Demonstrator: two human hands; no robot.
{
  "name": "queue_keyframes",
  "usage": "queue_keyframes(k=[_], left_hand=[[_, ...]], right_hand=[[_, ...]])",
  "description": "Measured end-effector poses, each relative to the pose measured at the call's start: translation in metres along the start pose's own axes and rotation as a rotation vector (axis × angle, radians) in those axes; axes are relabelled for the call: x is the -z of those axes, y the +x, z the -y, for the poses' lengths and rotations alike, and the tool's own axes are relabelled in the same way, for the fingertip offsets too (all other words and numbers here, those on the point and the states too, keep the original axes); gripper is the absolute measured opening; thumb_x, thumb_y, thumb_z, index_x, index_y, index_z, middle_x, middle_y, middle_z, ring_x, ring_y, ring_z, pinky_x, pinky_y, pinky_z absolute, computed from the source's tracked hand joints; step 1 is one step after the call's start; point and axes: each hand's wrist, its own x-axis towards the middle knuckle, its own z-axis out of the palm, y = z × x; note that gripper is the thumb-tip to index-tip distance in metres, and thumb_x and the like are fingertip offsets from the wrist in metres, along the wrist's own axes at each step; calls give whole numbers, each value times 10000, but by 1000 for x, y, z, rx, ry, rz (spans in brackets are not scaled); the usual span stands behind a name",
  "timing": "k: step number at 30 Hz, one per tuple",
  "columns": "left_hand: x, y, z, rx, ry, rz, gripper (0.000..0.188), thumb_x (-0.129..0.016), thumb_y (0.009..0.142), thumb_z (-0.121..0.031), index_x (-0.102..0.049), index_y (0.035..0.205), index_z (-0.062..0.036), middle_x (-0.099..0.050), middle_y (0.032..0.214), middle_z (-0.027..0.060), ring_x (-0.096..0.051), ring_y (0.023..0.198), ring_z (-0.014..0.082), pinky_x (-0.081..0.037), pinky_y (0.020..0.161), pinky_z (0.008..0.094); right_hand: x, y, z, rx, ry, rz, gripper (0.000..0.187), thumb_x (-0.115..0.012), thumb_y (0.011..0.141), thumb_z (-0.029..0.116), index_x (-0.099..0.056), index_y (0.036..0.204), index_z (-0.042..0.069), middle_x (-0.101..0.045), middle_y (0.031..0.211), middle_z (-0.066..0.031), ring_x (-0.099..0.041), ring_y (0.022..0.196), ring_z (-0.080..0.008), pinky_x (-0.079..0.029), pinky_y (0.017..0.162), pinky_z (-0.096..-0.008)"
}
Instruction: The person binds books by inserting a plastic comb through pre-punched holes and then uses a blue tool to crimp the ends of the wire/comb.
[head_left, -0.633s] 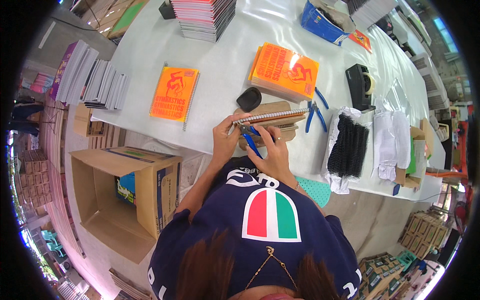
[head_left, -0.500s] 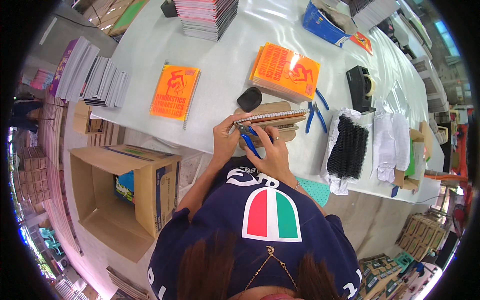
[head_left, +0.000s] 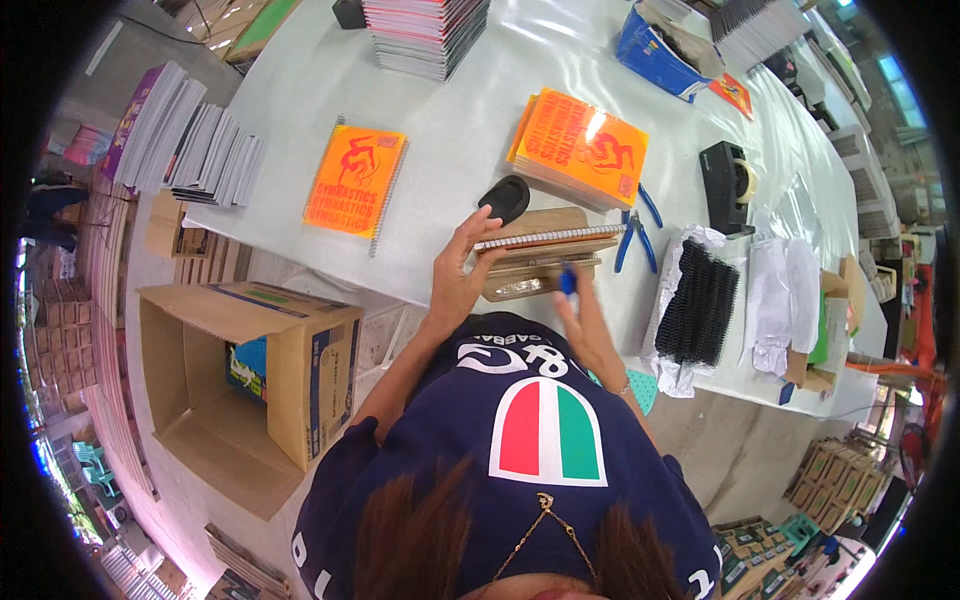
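- Box (head_left: 250, 390): open cardboard, on the floor well left of the table (head_left: 440, 130) and below its edge.
- Single notebook (head_left: 356, 181): orange cover with red print, spiral along its right edge, lying flat on the table, left of the block (head_left: 540, 270).
- Left hand (head_left: 458, 277): fingers spread, gripping the left end of the spiral book (head_left: 545, 239), thumb reaching up along its edge.
- Spiral book: thin, pale, with a wire spine, resting on the wooden block at the table's near edge.
- Right hand (head_left: 580, 315): fingers closed in a pinch on a blue tool (head_left: 567, 281), just below the block's right end.
- Pliers (head_left: 632, 232): blue handles, just right of the block.
- Coils (head_left: 697, 303): black bundle on plastic, farther right.
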Motion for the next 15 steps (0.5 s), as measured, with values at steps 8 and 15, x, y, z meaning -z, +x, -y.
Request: queue_keyframes(k=[8,15], left_hand=[[10,1,-23,83,192,107,161,-526,968,-94,-583,1082,5,-646,1097,128,-599,1063,218,-445,944,325],[72,67,-110,-215,197,-203,188,-536,943,-198,-545,1021,-27,-527,926,41,-504,903,121,-414,816,261]], right_hand=[[24,-27,-139,-71,-605,-391,532,-568,924,209,-409,1378,-18,-428,1317,-244,-401,1218,-415,-297,1055,-487],[21,-25,-142,-52,-643,-443,501,-587,909,218,-457,1343,3,-456,1289,-222,-410,1205,-403,-304,1047,-493]])
